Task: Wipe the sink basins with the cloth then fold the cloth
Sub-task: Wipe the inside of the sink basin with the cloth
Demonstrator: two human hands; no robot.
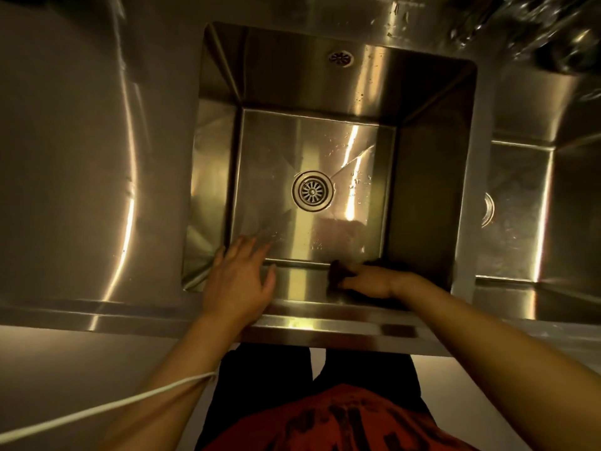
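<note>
Right hand (370, 281) clutching dark cloth (338, 275) at basin (426, 196) near wall, left hand (240, 281) slack beside

right hand (370, 281) pressing cloth (338, 271), sink basin (422, 190)

One head-worn camera looks steeply down, close above the sink basin (312, 151).

A thin white cord (107, 410) runs from the lower left corner up toward the middle of the frame. Below the steel counter's front edge (130, 320) lies a pale floor (81, 362). A red garment with dark print (341, 424) fills the bottom centre, above it dark trousers (260, 379). Top right, a blurred shiny metal fixture (536, 30) shows, too smeared to identify
</note>
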